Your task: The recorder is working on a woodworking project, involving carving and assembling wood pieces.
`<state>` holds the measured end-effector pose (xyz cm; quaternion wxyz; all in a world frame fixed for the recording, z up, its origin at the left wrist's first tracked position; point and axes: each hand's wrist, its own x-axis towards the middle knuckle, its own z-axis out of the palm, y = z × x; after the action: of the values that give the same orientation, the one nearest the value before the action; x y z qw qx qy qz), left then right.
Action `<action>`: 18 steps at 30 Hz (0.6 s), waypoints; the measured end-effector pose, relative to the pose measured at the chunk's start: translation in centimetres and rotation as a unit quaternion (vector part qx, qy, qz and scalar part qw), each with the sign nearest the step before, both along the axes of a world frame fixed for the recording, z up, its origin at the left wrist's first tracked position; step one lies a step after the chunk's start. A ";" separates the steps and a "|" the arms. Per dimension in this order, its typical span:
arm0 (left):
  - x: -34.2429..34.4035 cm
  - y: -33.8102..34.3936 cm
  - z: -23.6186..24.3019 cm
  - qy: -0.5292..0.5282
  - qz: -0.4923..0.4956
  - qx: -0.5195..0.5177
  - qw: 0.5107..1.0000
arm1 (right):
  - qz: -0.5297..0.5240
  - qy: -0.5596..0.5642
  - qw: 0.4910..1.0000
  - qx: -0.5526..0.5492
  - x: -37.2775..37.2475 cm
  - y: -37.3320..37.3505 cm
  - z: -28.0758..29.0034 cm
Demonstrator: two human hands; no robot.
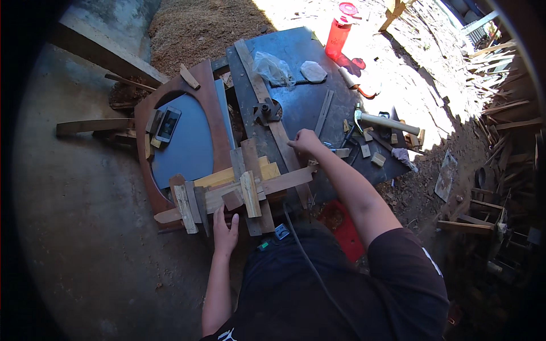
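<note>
My left hand (226,230) is at the near edge of the bench, thumb apart and fingers stretched toward a small brown wood block (232,200). Its fingertips reach the block or lie just beside it. Around it are stacked wood scraps, among them a pale split piece (250,194) and a long flat strip (287,181). My right hand (307,142) is closed above the dark metal tabletop (296,51), beside a long wooden fence board (280,133). Whatever it may grip is hidden. Left of it, a dark cutter head (267,112) sticks up through the table.
A phone (169,124) lies on a grey-blue panel inside a curved brown wooden frame (215,113) at left. A hammer (387,122) rests at right among small blocks. Further back are a plastic bag (272,68), a red bottle (338,37) and a sawdust heap (199,34).
</note>
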<state>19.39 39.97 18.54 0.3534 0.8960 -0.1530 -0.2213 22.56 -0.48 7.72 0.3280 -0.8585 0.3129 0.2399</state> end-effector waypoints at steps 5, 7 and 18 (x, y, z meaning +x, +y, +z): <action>0.5 -0.2 0.1 -0.015 -0.006 0.020 1.000 | -0.135 -0.149 0.964 -0.174 -1.8 -5.5 0.5; 0.6 0.0 -0.8 -0.032 -0.011 0.034 0.999 | -0.200 -0.034 0.970 -0.136 -1.9 -6.5 0.8; 0.6 -1.0 -0.1 -0.013 0.006 0.009 1.000 | -0.270 -0.219 0.929 0.128 -3.0 -5.9 0.4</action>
<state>19.95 38.93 18.47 0.3446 0.9028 -0.1505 -0.2088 19.57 -6.40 8.15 0.5475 -0.7234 0.4204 -0.0135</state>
